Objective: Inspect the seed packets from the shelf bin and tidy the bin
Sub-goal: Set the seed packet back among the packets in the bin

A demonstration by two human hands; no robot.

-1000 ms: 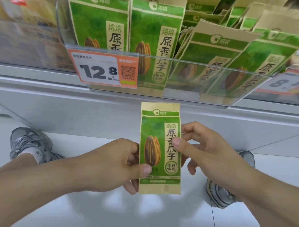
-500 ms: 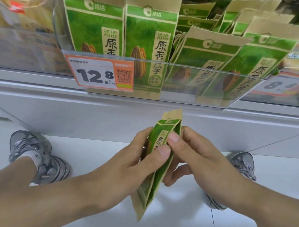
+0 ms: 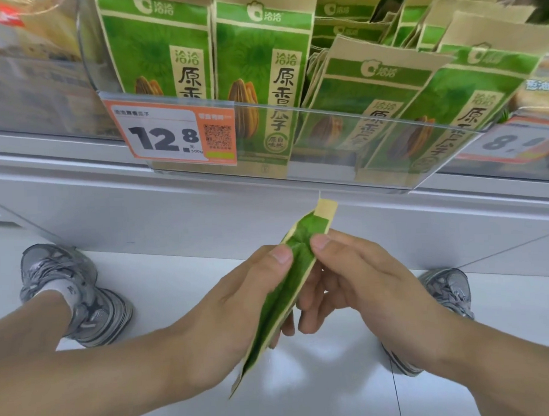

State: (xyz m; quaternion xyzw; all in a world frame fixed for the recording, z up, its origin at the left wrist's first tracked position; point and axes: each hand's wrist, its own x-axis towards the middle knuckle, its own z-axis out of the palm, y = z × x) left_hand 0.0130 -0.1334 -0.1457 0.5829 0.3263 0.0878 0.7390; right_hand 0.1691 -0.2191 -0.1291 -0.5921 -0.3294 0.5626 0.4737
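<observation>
A green and tan seed packet (image 3: 296, 269) is held edge-on below the shelf, its green side gusset facing me. My left hand (image 3: 236, 307) pinches it with the thumb on its left side. My right hand (image 3: 358, 279) pinches it from the right, thumb on the upper part. Above, the clear plastic shelf bin (image 3: 327, 161) holds several more of the same packets: two stand upright at the left (image 3: 260, 67), and others lean to the left at the right (image 3: 451, 99).
An orange price tag (image 3: 172, 133) reading 12.8 is clipped to the bin's front. A second tag (image 3: 512, 140) sits at the right. A grey shelf base (image 3: 204, 204) runs below. My two grey shoes (image 3: 79, 295) (image 3: 443, 294) stand on the white floor.
The packet was face-on a second ago. Both hands have turned it until only its narrow side shows, and my view has shifted closer to the shelf.
</observation>
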